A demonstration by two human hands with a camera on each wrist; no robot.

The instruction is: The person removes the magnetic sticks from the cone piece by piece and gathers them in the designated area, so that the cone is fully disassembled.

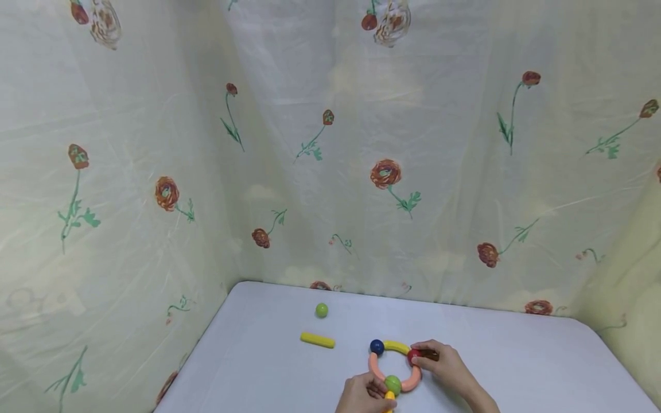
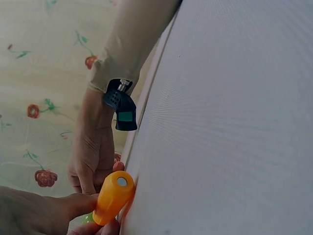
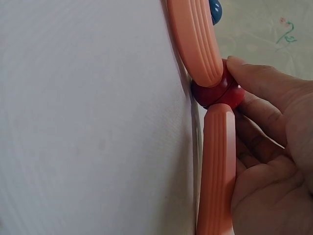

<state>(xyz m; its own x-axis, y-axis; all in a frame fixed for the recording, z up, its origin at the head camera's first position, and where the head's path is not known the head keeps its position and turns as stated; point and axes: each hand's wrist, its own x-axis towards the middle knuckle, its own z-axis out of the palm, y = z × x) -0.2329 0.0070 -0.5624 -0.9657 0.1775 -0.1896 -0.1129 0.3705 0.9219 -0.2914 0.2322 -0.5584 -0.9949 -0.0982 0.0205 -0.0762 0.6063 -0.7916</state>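
Note:
A ring of curved rods and balls lies on the white table. In the head view it has a blue ball (image 1: 377, 347), a yellow curved rod (image 1: 396, 346), a red ball (image 1: 414, 357), pink curved rods (image 1: 412, 380) and a green ball (image 1: 393, 385). My left hand (image 1: 361, 394) pinches an orange rod (image 2: 114, 198) that meets the green ball; its round metal end shows in the left wrist view. At the ring's right side, my right hand (image 1: 445, 367) holds the red ball (image 3: 222, 94) between thumb and fingers. Part of the green ball is hidden in the left wrist view.
A straight yellow rod (image 1: 317, 340) and a loose green ball (image 1: 322, 310) lie left of and behind the ring. Flower-patterned curtains (image 1: 356, 229) hang along the table's back and sides. A dark camera mount (image 2: 122, 107) sits on the right wrist.

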